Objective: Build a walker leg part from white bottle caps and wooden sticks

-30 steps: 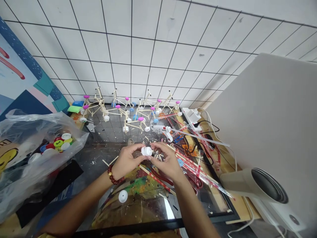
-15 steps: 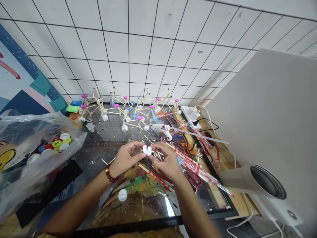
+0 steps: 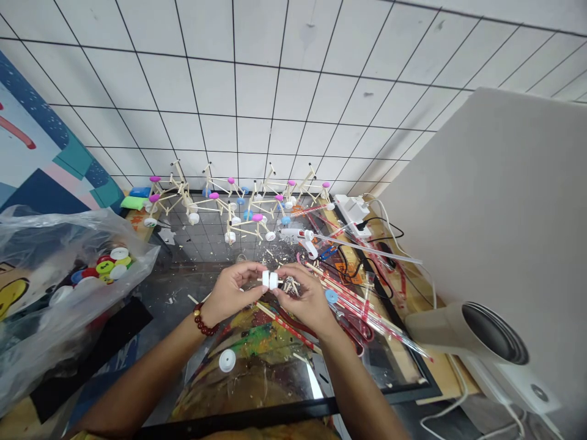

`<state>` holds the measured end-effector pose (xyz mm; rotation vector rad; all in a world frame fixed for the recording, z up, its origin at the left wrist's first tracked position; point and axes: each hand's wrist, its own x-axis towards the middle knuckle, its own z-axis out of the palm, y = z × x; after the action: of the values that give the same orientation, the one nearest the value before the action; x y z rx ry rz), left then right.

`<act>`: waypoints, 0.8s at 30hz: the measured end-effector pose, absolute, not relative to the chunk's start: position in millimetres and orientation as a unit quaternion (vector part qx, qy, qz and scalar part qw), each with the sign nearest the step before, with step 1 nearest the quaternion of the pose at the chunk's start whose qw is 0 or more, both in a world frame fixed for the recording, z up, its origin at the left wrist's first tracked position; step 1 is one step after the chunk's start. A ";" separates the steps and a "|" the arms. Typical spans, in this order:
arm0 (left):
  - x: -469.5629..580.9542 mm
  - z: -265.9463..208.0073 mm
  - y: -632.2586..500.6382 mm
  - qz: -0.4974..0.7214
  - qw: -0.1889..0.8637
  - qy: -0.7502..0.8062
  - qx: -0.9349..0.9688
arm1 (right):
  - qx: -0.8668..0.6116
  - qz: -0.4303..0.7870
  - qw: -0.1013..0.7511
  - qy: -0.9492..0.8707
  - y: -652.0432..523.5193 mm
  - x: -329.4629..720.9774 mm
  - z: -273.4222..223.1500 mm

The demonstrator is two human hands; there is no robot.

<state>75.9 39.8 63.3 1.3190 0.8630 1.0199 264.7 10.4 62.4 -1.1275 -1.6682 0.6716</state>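
Note:
My left hand pinches one white bottle cap between thumb and fingers. Right beside it, my right hand grips a second white bottle cap. The two caps stand on edge, side by side; whether they touch is too small to tell. A thin pale stick end shows to the left of the caps, near the left fingers. Below the hands lies a loose white cap on the glass tabletop. Under my wrists are chopsticks with red ends.
Several small stick-built bicycles with cap wheels stand along the tiled wall. A glue gun lies behind my hands. On the right are wrapped chopsticks, a power strip and a cup. A plastic bag of caps sits left.
The two caps have turned from a tilted V to nearly parallel, face to face. Both hands stay in almost the same place.

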 end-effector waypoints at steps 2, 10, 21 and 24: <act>76.0 63.5 40.0 0.444 0.590 0.365 0.567 | -0.461 0.277 0.489 -0.687 10.4 264.8 61.9; 75.3 60.7 41.0 0.459 0.558 0.358 0.591 | -0.460 0.276 0.487 -0.689 9.7 265.6 62.5; 73.6 58.2 42.9 0.460 0.514 0.347 0.636 | -0.457 0.284 0.496 -0.682 10.2 264.7 59.3; 72.6 56.5 44.4 0.454 0.503 0.346 0.649 | -0.454 0.291 0.495 -0.681 10.2 264.7 58.8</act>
<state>72.6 44.4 56.5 1.5672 0.8348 1.0976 264.7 10.2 58.8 -1.1000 -1.6504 0.7046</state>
